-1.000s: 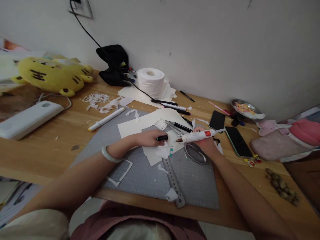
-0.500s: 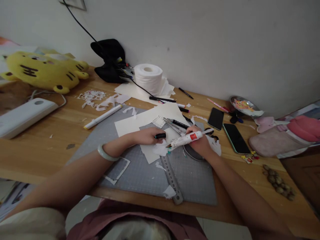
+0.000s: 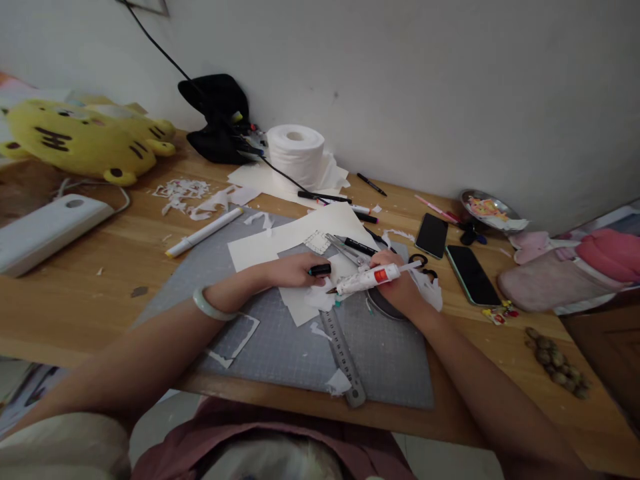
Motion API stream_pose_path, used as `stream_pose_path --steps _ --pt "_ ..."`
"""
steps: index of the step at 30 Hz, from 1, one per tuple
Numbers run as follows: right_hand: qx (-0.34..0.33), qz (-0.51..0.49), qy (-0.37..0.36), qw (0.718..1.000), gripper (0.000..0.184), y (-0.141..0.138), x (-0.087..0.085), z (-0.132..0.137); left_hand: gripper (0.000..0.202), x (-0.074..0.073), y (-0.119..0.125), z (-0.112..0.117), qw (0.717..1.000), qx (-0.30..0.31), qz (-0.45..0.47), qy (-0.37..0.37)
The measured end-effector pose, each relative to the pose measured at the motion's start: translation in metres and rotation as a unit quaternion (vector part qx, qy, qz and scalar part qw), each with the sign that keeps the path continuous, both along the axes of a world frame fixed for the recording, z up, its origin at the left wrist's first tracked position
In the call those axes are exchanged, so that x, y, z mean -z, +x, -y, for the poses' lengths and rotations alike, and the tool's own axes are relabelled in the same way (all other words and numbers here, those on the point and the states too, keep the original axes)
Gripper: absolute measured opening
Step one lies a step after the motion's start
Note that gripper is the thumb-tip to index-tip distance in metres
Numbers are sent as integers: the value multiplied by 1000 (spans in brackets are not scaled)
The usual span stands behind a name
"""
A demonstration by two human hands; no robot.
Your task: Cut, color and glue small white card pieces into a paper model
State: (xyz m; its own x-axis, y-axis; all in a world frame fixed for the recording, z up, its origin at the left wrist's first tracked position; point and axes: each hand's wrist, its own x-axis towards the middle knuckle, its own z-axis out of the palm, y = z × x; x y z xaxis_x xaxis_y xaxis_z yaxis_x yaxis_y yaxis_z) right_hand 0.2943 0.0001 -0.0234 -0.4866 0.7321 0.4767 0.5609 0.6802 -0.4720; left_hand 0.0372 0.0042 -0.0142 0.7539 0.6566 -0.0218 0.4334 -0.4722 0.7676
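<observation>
— Dusty-pink cloth [image 3: 175,443] nearest, at the bottom edge. And next?

— The wooden bench [image 3: 450,420], then a grey cutting mat [image 3: 395,370] with a steel ruler [image 3: 345,363] lying across it.

— Anything in the left hand [image 3: 295,270]?

— Yes, fingers closed on a short black piece [image 3: 319,270], grip much the same as a second ago, with a white scrap [image 3: 320,295] just under the hand.

— And the right hand [image 3: 400,293]?

— Fingers wrapped round a white tube [image 3: 367,279] with a red label, brown tip [image 3: 332,291] pointing left. A second ago, tip off to the right of the scrap; now over its edge. Impossible to tell contact from a small gap.

— Other changes around there?

— A grey oval rim [image 3: 387,311], more covered now by hand and tube. Beyond, black scissor handles [image 3: 418,260], plainer than before.

— Farther on?

— White sheets [image 3: 250,250], with a small marked square [image 3: 317,241] in the same place on top. Then two phones to the right, green-edged [image 3: 473,275] and black [image 3: 431,235], a white paper roll [image 3: 295,160] behind, and a yellow plush toy [image 3: 80,137] far left. All simply shifted a little in view, with the wall socket [image 3: 150,5] nearly gone at the top.
</observation>
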Motion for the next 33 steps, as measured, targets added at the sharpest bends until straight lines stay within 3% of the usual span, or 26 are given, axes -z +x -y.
stream_pose_path --steps 8,20,33 --pt "6 12 15 1000 1 1 -1 1 14 2 -1 -2 1000 4 4 -12" --pt "-5 29 26 999 11 3 -3 2 15 4 -1 -2 1000 12 8 -1" --pt "-24 38 119 992 9 3 -1 2 17 4 0 0 1000 10 7 7"
